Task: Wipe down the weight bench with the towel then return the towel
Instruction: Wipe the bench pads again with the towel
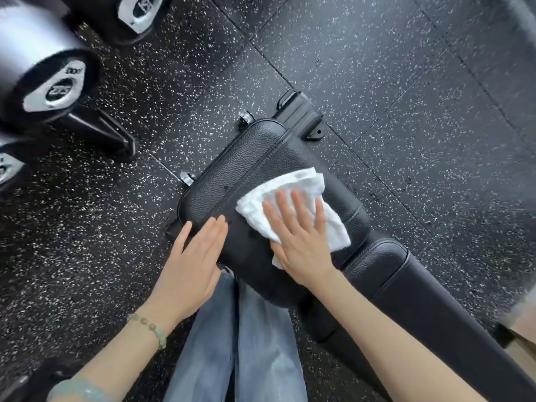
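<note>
The right hand [301, 242] lies flat, fingers spread, pressing the towel [293, 204] onto the bench [246, 169] seat pad rather than gripping it, likely so the cloth drags evenly. The left hand [194, 262] rests open and empty on the pad's near edge, beside the towel, probably to brace.

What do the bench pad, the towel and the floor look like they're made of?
Bench pad: probably black leather or vinyl, matte, with a pebbled grain and stitched seams. Towel: white, soft and crumpled, cloth or thick paper; I can't tell which. Floor: likely rubber gym tiles, black with white flecks and visible joints.
</note>
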{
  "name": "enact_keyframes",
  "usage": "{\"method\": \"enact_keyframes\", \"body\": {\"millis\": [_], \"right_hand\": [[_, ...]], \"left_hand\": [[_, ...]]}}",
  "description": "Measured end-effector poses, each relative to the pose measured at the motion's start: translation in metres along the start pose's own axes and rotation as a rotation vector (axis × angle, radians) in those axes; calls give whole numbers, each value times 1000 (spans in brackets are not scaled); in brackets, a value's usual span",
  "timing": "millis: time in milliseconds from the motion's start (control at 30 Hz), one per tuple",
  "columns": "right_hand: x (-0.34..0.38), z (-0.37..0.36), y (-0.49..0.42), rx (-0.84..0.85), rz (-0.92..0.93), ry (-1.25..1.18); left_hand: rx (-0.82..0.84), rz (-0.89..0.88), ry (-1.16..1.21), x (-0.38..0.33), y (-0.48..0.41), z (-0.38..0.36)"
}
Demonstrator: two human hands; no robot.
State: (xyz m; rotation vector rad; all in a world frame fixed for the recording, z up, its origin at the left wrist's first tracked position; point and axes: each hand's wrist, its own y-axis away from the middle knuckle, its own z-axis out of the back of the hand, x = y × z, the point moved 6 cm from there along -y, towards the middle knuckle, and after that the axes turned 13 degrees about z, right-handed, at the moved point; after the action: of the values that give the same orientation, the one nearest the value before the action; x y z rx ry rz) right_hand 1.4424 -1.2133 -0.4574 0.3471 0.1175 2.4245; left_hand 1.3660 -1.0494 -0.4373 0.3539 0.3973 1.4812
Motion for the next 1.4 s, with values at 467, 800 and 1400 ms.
{"method": "enact_keyframes", "body": {"millis": [467,800,1400], "right_hand": [[23,-9,30,23,92,74],[49,0,-89,-15,73,60],[-34,22,-85,12,-70,-49]], "left_hand": [[-21,108,85,-3,20,-16],[-66,122,107,-3,23,-21],[-34,88,174,5,25,-17]]}}
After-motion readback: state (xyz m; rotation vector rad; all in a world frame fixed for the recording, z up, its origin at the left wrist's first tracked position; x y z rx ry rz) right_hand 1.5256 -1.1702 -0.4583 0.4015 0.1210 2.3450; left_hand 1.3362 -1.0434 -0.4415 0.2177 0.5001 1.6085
